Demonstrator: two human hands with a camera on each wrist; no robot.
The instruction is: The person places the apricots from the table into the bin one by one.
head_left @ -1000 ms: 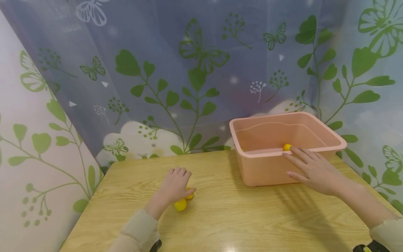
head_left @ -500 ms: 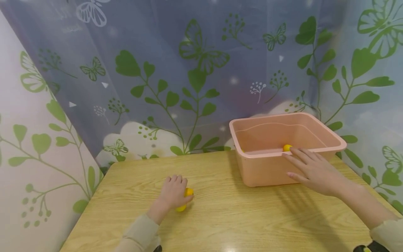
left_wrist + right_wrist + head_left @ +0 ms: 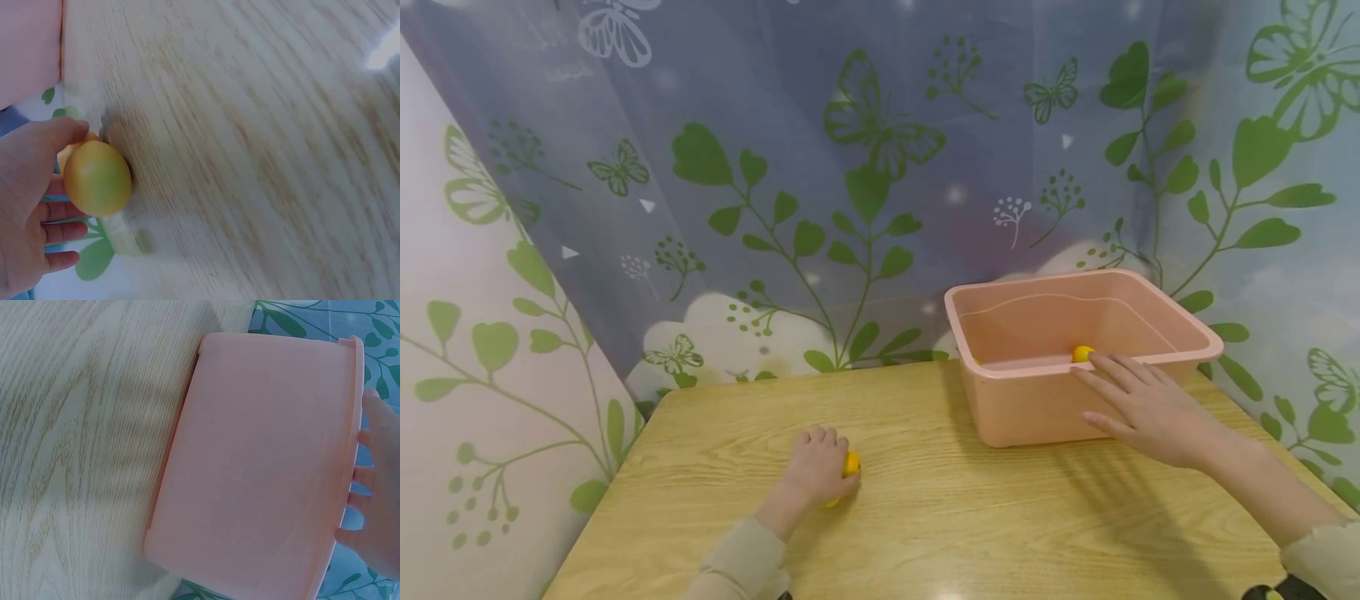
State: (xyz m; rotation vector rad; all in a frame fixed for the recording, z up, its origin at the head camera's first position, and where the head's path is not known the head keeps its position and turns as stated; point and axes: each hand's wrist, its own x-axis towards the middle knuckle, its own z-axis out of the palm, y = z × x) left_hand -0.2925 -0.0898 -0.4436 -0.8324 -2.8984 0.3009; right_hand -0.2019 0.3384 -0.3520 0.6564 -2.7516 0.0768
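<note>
My left hand [image 3: 816, 471] is low over the table at centre left, thumb and fingers around a yellow rounded thing [image 3: 852, 463]. In the left wrist view it shows as a smooth, egg-shaped yellow part [image 3: 98, 179] with a second orange-yellow rounded part behind it. The thumb lies against that rear part, and the fingers reach past the far side; the palm hides some of it. On the right, my right hand [image 3: 1150, 412] has its fingers extended at the front rim of a pink plastic basin [image 3: 1090, 408], holding nothing. Its fingertips line the rim in the right wrist view.
Inside the basin lies another yellow round thing [image 3: 1082, 354], partly behind the front rim and right fingers. The wood-grain table [image 3: 925, 500] backs onto a blue curtain [image 3: 760, 83] printed with leaves and butterflies, which also closes off both sides.
My left hand has come down and slightly toward me over the yellow thing, covering more of it and closing around it. The right hand stays at the basin rim.
</note>
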